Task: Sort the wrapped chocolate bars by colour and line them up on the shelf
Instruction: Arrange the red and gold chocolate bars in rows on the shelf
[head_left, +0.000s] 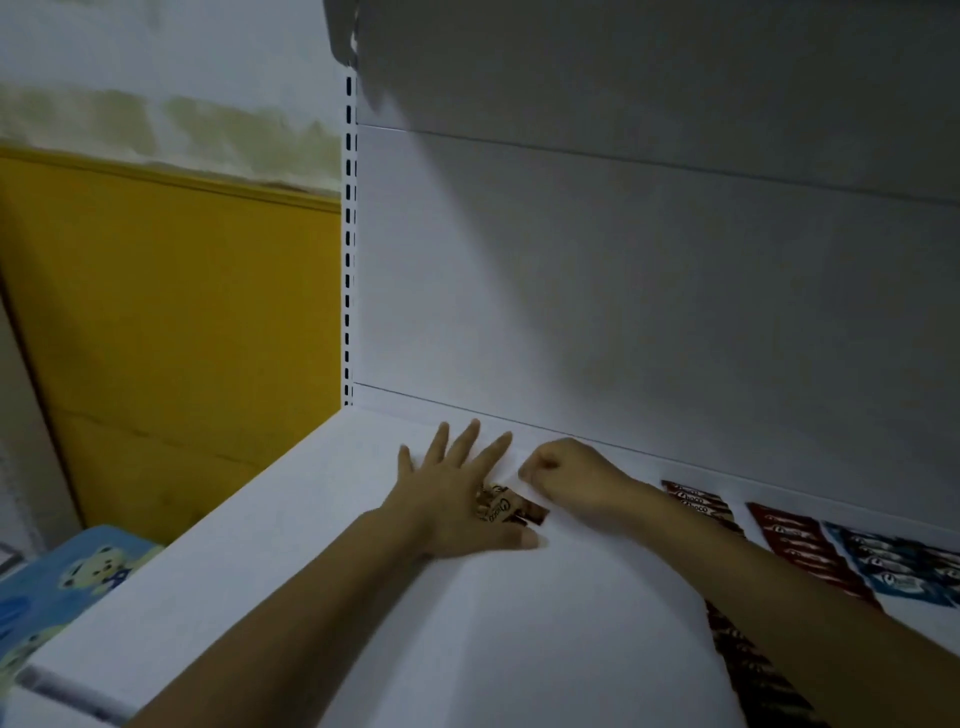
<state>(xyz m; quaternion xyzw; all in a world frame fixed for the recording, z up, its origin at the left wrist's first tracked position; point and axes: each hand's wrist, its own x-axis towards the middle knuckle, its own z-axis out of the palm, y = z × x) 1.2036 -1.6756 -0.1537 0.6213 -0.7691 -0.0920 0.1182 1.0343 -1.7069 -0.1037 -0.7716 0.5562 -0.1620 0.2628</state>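
My left hand (457, 493) lies flat with spread fingers on the white shelf (311, 545) and presses on a few brown wrapped chocolate bars (506, 506). Only their middle and right end show between the fingers. My right hand (569, 478) is curled into a fist at the bars' right end and seems to pinch it. To the right lie rows of bars: dark red-brown ones (696, 501) by the back panel, red ones (800, 545), blue ones (904, 566). Another dark brown row (748, 670) is partly hidden by my right forearm.
The shelf's white back panel (623, 312) rises right behind the hands, with a slotted upright (349, 234) at its left end. Beyond the shelf's left edge are a yellow wall panel (182, 312) and a blue bear-printed item (78, 577) lower down.
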